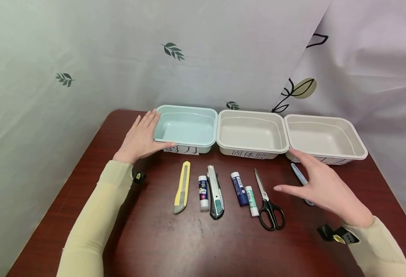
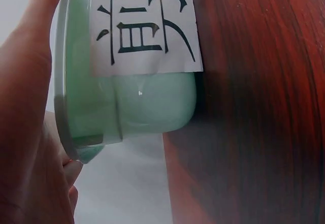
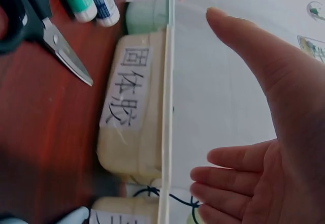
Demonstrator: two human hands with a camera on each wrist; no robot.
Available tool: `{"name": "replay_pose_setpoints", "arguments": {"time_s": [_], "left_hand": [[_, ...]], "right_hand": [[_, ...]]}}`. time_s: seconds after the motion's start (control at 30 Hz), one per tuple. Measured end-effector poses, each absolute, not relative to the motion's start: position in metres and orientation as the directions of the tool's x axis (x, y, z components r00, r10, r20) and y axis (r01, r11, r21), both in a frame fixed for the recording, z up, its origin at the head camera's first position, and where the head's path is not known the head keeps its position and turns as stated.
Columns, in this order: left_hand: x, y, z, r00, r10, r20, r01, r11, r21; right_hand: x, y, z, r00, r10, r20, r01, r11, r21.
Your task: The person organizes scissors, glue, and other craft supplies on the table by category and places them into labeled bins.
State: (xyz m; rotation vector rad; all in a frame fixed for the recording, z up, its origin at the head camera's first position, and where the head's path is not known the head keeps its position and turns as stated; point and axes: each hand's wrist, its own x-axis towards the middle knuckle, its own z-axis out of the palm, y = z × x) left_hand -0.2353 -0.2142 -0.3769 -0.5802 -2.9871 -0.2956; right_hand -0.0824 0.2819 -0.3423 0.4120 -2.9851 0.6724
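Observation:
My left hand (image 1: 141, 137) rests at the left end of a light blue plastic bin (image 1: 207, 148), fingers nearly straight along its side and thumb on its front rim. The left wrist view shows that bin's labelled front (image 2: 152, 102) close up. My right hand (image 1: 327, 184) hovers with fingers and thumb spread, holding nothing, in front of the right-hand beige bin (image 1: 360, 157). Partly behind it lies a light blue slim tool (image 1: 299, 174), its kind unclear. Black-handled scissors (image 1: 268, 207) lie left of that hand, beside a green-and-white glue stick (image 1: 251, 201) and a dark blue one (image 1: 239, 188).
A second beige bin (image 1: 253, 151) with a paper label stands between the other two. In front, on the dark red table (image 1: 175, 246), lie a yellow utility knife (image 1: 182, 188), another glue stick (image 1: 203, 192) and a silver-and-black utility knife (image 1: 215, 192). A patterned curtain (image 1: 223, 57) hangs behind.

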Motion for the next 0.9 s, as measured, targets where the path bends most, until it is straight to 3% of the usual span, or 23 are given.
{"name": "replay_pose_setpoints", "arguments": {"time_s": [0.7, 0.9], "left_hand": [[-0.242, -0.219, -0.384, -0.94, 0.324, 0.109, 0.34, 0.92, 0.196], [-0.244, -0.22, -0.384, -0.947, 0.301, 0.111, 0.318, 0.928, 0.195]], "right_hand": [[-0.058, 0.258, -0.396, -0.914, -0.387, 0.12, -0.403, 0.836, -0.373], [-0.052, 0.254, -0.409, -0.92, -0.375, 0.111, -0.389, 0.847, -0.362]]}}
